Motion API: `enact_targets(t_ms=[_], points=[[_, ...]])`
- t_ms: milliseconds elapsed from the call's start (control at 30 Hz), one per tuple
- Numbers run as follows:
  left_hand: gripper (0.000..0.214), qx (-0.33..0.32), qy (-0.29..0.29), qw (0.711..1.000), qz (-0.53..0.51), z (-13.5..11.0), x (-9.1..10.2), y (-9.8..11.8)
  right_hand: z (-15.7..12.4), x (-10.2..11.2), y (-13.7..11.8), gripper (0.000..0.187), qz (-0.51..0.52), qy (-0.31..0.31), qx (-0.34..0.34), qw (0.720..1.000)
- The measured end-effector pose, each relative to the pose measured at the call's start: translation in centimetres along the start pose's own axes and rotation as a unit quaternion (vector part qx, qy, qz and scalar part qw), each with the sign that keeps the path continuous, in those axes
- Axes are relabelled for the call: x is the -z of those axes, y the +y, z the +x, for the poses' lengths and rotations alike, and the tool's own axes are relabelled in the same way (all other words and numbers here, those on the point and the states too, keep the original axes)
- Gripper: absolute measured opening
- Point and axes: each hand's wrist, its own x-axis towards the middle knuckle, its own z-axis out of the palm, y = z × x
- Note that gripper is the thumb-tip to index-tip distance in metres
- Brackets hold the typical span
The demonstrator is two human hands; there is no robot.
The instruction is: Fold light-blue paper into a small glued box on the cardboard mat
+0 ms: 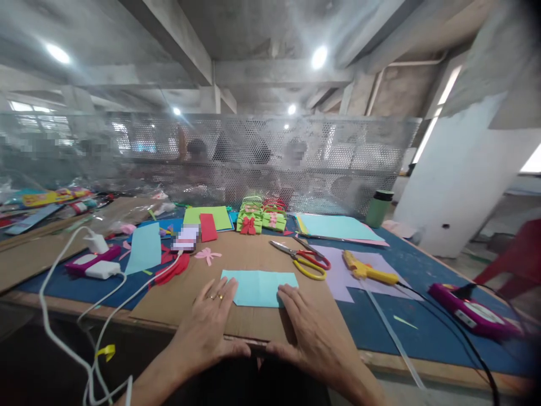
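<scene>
Lying flat, released, left hand (209,330) and right hand (310,332) touch the blue paper (260,287) just ahead.

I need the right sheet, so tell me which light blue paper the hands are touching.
The light blue sheet on the cardboard, between the left hand and right hand; fingertips of both meet its edges. The left sheet and back sheet lie untouched.

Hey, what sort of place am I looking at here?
Probably a paper-craft workshop in a factory-like hall. Coloured paper, scissors and a glue gun lie on a long worktable. Other people sit behind a perforated metal screen, under a bare concrete ceiling.
</scene>
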Motion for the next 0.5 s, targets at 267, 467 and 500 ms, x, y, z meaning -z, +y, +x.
enact_targets(t_ms=[267, 467, 500], points=[[0.087, -0.035, 0.071, 0.997, 0.013, -0.1, 1.0, 0.8, -0.4, -1.3, 0.2, 0.089, -0.076, 0.073, 0.060, 0.993], [0.078, -0.052, 0.116, 0.992, -0.013, -0.2, 1.0, 1.1, -0.3, -0.7, -0.6, 0.074, -0.051, 0.098, 0.061, 0.992], [0.077, -0.054, 0.119, 0.991, -0.016, -0.2, 1.0, 1.1, -0.3, -0.5, -0.7, 0.070, -0.038, 0.090, 0.048, 0.994]])
